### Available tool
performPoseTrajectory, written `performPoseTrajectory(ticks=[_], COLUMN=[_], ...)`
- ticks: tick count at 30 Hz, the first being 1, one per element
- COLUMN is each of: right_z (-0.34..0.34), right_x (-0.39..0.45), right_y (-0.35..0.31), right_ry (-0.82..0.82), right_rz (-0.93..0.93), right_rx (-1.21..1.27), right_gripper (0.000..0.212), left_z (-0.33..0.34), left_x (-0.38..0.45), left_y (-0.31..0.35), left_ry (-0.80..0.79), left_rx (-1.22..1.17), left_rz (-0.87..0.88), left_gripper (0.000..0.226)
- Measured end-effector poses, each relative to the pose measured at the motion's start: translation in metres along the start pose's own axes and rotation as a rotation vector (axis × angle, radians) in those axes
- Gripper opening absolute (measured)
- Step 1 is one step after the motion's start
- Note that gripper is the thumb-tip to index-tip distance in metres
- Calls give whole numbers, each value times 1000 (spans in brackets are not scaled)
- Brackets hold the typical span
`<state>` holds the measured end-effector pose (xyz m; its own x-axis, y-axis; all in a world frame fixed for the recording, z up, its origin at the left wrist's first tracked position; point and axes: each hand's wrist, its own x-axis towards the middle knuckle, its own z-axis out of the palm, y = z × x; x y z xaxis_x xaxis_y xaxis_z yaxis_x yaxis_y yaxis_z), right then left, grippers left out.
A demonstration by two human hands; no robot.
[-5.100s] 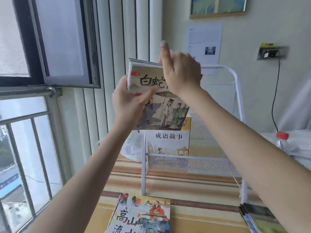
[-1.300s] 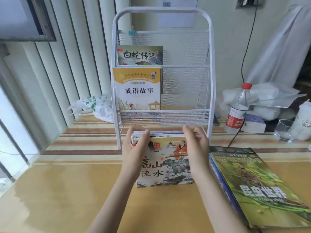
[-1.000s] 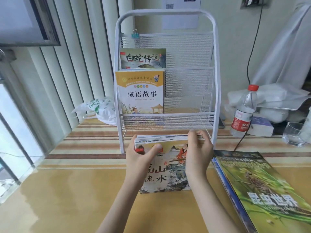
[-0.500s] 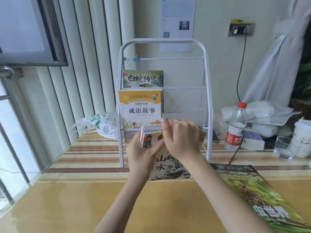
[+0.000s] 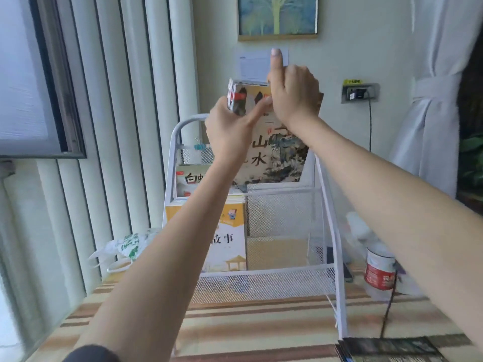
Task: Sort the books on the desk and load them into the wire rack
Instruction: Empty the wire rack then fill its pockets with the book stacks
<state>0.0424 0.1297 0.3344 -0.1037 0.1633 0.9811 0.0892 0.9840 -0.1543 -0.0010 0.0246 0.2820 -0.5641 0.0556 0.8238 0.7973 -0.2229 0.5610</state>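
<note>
Both hands hold a thin stack of picture books [image 5: 274, 152] upright above the white wire rack [image 5: 330, 231], its lower edge at the top tier's right half. My left hand [image 5: 230, 131] grips the stack's left edge, thumb across the cover. My right hand [image 5: 294, 92] grips the top right corner, index finger pointing up. In the rack's left side stand a book with a white and red cover [image 5: 189, 178] on the top tier and a yellow and white book [image 5: 227, 241] on the middle tier.
A dark magazine stack [image 5: 386, 348] lies on the striped desk at the bottom right. A plastic bottle [image 5: 379, 267] stands right of the rack, a white plastic bag [image 5: 125, 249] to its left. Vertical blinds and a window fill the left side.
The stack of picture books has been lifted off the desk, from in front of the rack's bottom shelf up to its top tier. Both hands rose with it.
</note>
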Motion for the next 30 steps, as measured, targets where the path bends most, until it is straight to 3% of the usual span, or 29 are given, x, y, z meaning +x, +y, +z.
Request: performPoseTrajectory(ticks=[9, 14, 19, 22, 25, 30], right_z=[47, 65, 74, 83, 88, 91], right_x=[8, -23, -30, -42, -59, -75], right_y=[61, 81, 81, 85, 91, 92], right_ry=[-130, -157, -226, -321, -344, -344], right_rz=[-175, -102, -90, -102, -66, -77], right_rx=[-227, -318, -356, -389, -395, -388], right_gripper=[62, 60, 61, 63, 61, 61], left_z=[63, 58, 47, 40, 39, 40], left_x=[17, 10, 11, 12, 11, 6], left_y=[-74, -99, -107, -117, -122, -127], left_ry=[-8, -254, -230, -322, -506, -512], left_rx=[-130, -41, 168, 276, 404, 735], left_rz=[-167, -217, 19, 143, 88, 205], left_gripper=[51, 42, 49, 55, 51, 64])
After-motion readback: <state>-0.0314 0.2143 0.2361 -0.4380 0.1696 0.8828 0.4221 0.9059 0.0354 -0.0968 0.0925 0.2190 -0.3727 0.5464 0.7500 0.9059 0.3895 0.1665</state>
